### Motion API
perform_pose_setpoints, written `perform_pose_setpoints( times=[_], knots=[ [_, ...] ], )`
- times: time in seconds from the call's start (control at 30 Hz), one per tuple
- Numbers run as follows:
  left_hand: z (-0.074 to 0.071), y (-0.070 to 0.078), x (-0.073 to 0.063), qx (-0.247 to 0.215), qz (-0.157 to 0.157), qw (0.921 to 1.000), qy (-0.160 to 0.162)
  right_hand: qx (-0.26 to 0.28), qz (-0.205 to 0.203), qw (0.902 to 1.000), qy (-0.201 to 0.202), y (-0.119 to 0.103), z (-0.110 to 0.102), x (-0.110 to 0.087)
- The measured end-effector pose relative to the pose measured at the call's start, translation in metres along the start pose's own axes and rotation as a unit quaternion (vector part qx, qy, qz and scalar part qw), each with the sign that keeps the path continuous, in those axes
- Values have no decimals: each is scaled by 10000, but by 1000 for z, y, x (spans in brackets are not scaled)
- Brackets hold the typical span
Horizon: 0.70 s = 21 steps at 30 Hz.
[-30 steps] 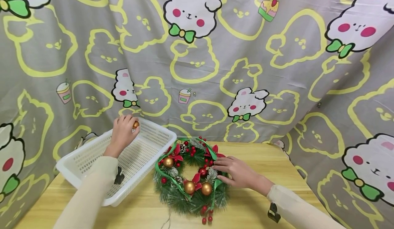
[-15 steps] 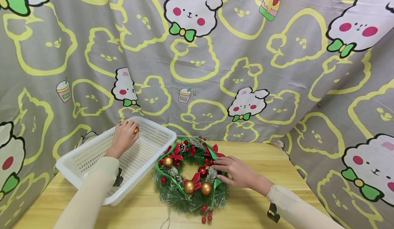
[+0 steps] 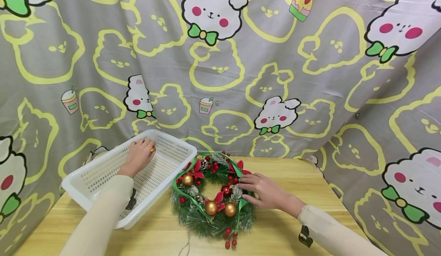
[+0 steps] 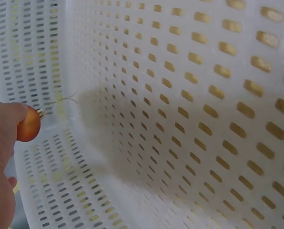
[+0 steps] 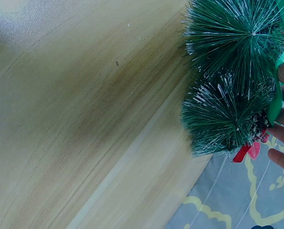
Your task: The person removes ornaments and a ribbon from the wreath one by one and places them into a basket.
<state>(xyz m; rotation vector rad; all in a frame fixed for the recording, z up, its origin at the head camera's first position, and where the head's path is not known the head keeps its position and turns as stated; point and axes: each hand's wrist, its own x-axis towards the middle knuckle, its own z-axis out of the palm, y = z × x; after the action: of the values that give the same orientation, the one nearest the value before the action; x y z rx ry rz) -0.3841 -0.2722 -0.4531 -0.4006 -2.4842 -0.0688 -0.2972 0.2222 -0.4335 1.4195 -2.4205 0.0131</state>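
Lower now, our left grip [image 3: 138, 156] pinches a ball [image 4: 29, 126] inside the basket [image 3: 175, 149]; our right grip [image 3: 266, 191] rests loosely on the wreath [image 3: 203, 222]. Placing seems underway; release next.

Remote, I've got left hand [image 3: 137, 157] and right hand [image 3: 267, 191] bare — long cream left sleeve [image 3: 100, 217], matching right sleeve [image 3: 332, 229] — small black bracket [image 3: 131, 200] left, twin bracket [image 3: 305, 236] right.

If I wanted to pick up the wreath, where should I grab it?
I'd try the wreath's near-left edge, coming from the near side with fingers low. Mostly plain green needles show along that outer rim, while the gold balls sit further in and the loose red berries stick out to the right.
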Motion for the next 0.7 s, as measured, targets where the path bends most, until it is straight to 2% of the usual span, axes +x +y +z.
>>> perform_pose_setpoints(
  times=[0.13, 0.23, 0.37, 0.57, 0.7],
  knots=[
    [2, -2, -3, -10, 18, 9995, -312, -23, 17, 10000, -26, 0, 0, 1],
    [1, -3, -6, 47, 38, 9982, -591, -42, 27, 10000, -34, 1, 0, 1],
    [-3, -2, -10, 126, 96, 9966, -809, -36, 38, 10000, -36, 1, 0, 1],
    [-2, -3, -11, 152, 61, 9947, -1015, 0, 39, 10000, -13, 1, 1, 2],
    [0, -3, -13, 127, 84, 9960, -883, -8, 6, 10000, 27, 1, 1, 2]
  ],
)
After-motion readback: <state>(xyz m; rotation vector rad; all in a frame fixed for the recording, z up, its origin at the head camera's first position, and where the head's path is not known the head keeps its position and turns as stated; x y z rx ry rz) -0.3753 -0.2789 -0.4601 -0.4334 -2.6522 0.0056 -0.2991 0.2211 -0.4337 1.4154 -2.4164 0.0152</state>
